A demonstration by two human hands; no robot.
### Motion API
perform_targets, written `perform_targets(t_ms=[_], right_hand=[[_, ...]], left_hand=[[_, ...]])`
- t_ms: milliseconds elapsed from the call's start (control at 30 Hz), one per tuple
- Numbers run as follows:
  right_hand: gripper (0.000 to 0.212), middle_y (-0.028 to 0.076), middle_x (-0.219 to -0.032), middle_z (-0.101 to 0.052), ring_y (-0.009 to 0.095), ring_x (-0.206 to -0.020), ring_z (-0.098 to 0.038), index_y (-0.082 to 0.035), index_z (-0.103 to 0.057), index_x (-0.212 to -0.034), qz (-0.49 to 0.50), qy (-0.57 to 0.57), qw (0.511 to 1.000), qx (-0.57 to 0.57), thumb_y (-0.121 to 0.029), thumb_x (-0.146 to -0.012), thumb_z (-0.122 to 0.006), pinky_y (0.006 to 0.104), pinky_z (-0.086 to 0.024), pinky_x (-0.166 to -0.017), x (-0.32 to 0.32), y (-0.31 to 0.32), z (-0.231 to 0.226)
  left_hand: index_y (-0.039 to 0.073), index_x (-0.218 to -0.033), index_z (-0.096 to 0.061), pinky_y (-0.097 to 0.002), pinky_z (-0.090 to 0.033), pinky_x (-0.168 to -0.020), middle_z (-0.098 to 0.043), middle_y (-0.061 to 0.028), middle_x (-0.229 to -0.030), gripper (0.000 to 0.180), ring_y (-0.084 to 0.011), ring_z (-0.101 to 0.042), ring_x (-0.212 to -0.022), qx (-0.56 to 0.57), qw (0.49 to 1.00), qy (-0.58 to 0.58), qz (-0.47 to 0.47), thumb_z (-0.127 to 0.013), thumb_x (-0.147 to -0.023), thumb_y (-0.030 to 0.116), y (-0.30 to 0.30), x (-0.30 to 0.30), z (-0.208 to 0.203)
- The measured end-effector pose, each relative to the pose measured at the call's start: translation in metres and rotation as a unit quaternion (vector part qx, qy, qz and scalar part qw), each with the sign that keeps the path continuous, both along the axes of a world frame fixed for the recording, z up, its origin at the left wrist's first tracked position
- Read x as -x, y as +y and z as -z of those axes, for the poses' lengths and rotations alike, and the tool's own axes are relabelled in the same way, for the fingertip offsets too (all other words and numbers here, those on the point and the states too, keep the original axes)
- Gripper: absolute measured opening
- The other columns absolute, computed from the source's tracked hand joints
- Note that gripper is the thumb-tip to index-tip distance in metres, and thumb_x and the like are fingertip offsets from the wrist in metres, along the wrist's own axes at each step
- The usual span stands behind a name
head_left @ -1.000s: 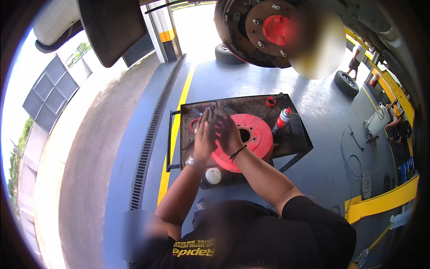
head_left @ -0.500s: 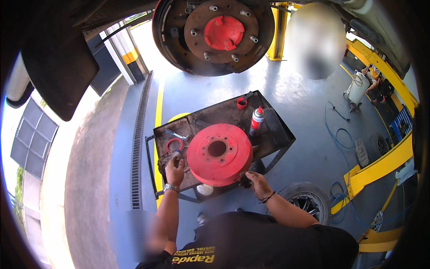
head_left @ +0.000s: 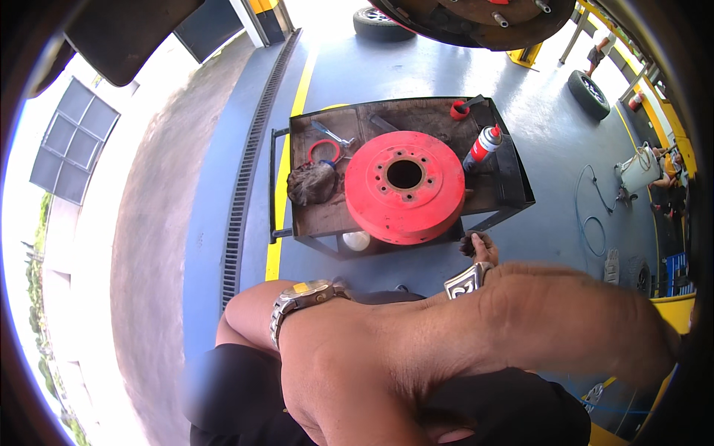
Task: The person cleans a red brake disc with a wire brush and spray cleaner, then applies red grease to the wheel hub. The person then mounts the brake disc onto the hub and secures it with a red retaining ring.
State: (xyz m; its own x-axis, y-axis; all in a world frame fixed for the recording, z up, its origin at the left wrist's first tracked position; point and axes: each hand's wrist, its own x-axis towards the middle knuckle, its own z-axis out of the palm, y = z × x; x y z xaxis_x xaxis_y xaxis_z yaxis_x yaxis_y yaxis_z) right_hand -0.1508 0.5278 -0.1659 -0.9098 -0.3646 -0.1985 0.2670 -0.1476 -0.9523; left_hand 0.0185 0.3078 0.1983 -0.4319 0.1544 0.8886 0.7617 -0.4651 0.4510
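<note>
A red brake drum (head_left: 364,182) lies flat on a dark metal cart (head_left: 327,223), its round centre hole facing up. Very close to the camera, my left hand (head_left: 357,349) reaches across toward the right, a metal watch on its wrist; its far end is blurred and its fingertips cannot be made out. A broad patterned ring (head_left: 467,282) shows just behind it. Partly covered by that arm, my right hand (head_left: 483,247) is closed near the drum's right front edge, with something dark at its fingers. A dirty dark rag (head_left: 312,183) sits left of the drum.
The cart also holds a wrench-like tool (head_left: 332,132), a red ring (head_left: 338,154), a red-capped spray can (head_left: 482,149) and a red cup (head_left: 459,111). A wheel hub assembly (head_left: 498,26) hangs above. Tyres (head_left: 588,95) and a blue hose (head_left: 582,201) are on the floor.
My left hand has left the rag and come up close to the camera. The view has shifted, so the hub sits higher and farther right. The drum stays on the cart.
</note>
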Motion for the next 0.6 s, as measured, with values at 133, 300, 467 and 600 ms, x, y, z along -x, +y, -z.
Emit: perform_targets(t_ms=[133,300,467,600], right_hand=[[0.028,0.006,-0.093,-0.071,0.014,-0.078,-0.068,-0.002,-0.069,-0.112,-0.065,0.025,0.996,-0.047,-0.028,-0.102,-0.062,0.0283,-0.053,-0.072,-0.002,-0.006,0.012],[0.044,0.006,-0.103,-0.068,0.017,-0.079,-0.068,-0.003,-0.063,-0.119,-0.099,-0.072,0.990,-0.067,-0.042,-0.099,-0.066,0.0304,-0.053,-0.067,-0.004,-0.019,0.027],[0.051,0.005,-0.094,-0.066,0.017,-0.076,-0.067,-0.002,-0.065,-0.110,-0.090,-0.136,0.986,-0.027,-0.051,-0.096,-0.068,0.0343,-0.051,-0.064,-0.007,-0.050,0.027],[0.043,0.009,-0.081,-0.064,0.022,-0.073,-0.064,-0.002,-0.065,-0.092,-0.059,0.125,0.938,-0.317,-0.045,-0.093,-0.073,0.0367,-0.050,-0.064,-0.020,-0.061,0.003]], left_hand=[[0.001,-0.138,-0.056,-0.0378,-0.053,-0.089,-0.069,-0.0130,-0.113,0.049,-0.0212,-0.067,-0.100,0.006,0.999,-0.005,-0.034,-0.071,-0.092,0.000,-0.007,-0.003,0.005],[0.000,-0.137,-0.056,-0.0349,-0.056,-0.082,-0.073,-0.0110,-0.107,0.049,-0.0177,-0.071,-0.092,0.107,0.941,-0.163,-0.276,-0.074,-0.091,0.002,-0.035,-0.007,0.065],[0.000,-0.105,-0.073,-0.0329,-0.054,-0.074,-0.075,-0.0125,-0.089,0.036,-0.0196,-0.071,-0.079,0.302,0.659,-0.599,-0.340,-0.075,-0.094,0.034,-0.067,-0.025,0.197],[0.002,-0.107,-0.074,-0.0378,-0.055,-0.076,-0.074,-0.0187,-0.089,0.044,-0.0308,-0.072,-0.080,0.342,0.577,-0.631,-0.390,-0.070,-0.094,0.044,-0.081,-0.067,0.283]])
